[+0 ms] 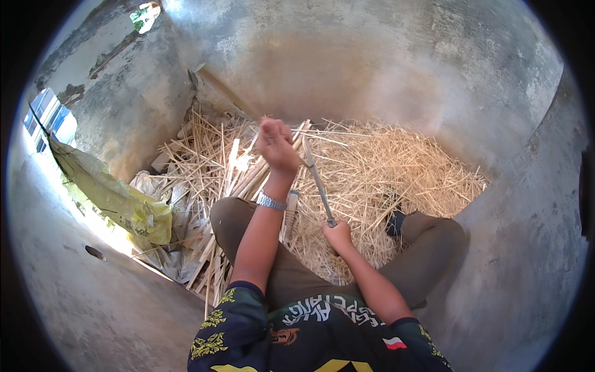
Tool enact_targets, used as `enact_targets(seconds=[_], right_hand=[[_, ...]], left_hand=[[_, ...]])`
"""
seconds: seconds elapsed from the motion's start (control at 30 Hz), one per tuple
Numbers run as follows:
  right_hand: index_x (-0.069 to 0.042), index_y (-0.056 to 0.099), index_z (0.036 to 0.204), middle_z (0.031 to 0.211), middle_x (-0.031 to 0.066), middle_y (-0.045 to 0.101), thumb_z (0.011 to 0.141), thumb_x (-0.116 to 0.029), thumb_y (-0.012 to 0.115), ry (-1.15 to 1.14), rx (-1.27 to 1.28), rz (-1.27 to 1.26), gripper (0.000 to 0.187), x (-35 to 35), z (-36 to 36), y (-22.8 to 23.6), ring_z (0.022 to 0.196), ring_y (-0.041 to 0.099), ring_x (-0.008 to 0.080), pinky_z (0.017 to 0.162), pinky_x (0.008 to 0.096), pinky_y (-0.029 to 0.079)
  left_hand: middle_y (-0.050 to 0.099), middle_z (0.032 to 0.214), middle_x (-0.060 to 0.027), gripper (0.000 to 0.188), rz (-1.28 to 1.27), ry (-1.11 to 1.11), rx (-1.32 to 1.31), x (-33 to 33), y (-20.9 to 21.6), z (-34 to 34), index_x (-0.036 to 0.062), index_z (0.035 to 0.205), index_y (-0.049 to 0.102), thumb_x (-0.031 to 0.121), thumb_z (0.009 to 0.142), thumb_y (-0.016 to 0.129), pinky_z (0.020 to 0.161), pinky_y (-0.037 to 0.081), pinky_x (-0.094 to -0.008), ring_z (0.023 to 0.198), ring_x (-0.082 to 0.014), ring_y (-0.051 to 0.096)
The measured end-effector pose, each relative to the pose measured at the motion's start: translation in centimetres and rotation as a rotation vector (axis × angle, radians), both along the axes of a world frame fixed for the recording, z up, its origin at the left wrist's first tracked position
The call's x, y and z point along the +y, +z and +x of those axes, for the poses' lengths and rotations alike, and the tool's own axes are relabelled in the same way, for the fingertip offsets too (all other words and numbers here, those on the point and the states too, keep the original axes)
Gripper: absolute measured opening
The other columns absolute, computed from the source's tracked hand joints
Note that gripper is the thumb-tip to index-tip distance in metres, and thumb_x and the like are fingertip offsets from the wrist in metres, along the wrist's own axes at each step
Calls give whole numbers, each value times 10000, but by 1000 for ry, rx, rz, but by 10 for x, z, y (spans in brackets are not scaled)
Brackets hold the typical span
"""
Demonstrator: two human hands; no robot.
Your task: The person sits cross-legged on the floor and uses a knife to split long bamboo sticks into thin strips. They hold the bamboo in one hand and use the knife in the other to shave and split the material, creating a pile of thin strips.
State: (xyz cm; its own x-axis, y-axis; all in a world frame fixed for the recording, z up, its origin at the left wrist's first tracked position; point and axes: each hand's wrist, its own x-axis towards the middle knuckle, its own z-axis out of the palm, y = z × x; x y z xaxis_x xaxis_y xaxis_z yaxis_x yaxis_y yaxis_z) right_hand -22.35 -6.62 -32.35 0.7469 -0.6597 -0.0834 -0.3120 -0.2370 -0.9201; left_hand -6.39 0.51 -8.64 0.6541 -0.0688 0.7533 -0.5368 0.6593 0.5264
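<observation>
My left hand (277, 146), with a silver watch (271, 201) on the wrist, is raised in the middle of the head view. Its fingers are closed, somewhat smeared by motion, on a pale bamboo strip (226, 91) that slants up and away to the far left. Lower and to the right, my right hand (338, 236) grips the handle of a long knife (318, 186). The narrow grey blade points forward and slightly left, its upper end close to my left hand. Whether blade and strip touch, I cannot tell.
Thin shavings (396, 155) heap up ahead and right. Split bamboo strips (211, 155) lie left, near a yellowish sack (133, 208). A ridged wooden piece (289, 216) lies by my left knee. Concrete walls (372, 62) stand close around my bent legs (427, 245).
</observation>
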Motion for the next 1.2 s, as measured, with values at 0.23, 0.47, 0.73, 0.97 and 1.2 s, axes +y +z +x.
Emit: enact_targets(seconds=[0.23, 0.47, 0.73, 0.97, 1.2], right_hand=[[-2, 626, 677, 588, 104, 610, 880, -290, 671, 9, 122, -85, 355, 10, -10, 60, 545, 575, 235, 584, 398, 457], [2, 636, 720, 556, 77, 581, 878, -296, 677, 16, -264, 8, 340, 38, -26, 76, 500, 513, 209, 547, 381, 428], [-1, 663, 734, 663, 153, 655, 820, -262, 686, -58, 144, -57, 275, 3, -20, 5, 592, 643, 264, 587, 406, 476], [-24, 601, 643, 547, 19, 536, 827, -241, 733, -33, -74, 124, 314, 19, -27, 51, 523, 484, 133, 530, 352, 409], [0, 647, 707, 586, 83, 596, 819, -265, 730, -12, -29, -30, 300, 8, -24, 32, 544, 550, 177, 560, 372, 442]], left_hand=[[292, 637, 33, 482, -81, -6, 108, 25, -13, 25, 109, 804, 343, 518, 1058, 362, 462, 217, -229, 526, -63, 268], [305, 624, 33, 503, 24, -112, 90, 16, -26, -3, 112, 783, 342, 539, 1049, 354, 466, 225, -233, 522, -61, 269], [296, 606, 42, 519, 14, -114, 2, 2, -8, -12, 125, 741, 329, 543, 1047, 363, 458, 204, -236, 511, -54, 260], [257, 614, 47, 539, 102, -138, -16, 0, -8, -16, 123, 739, 327, 570, 1039, 356, 478, 192, -253, 526, -66, 230], [309, 652, 44, 499, 32, -165, 27, -1, -9, -7, 110, 750, 374, 500, 1061, 377, 488, 228, -233, 555, -53, 289]])
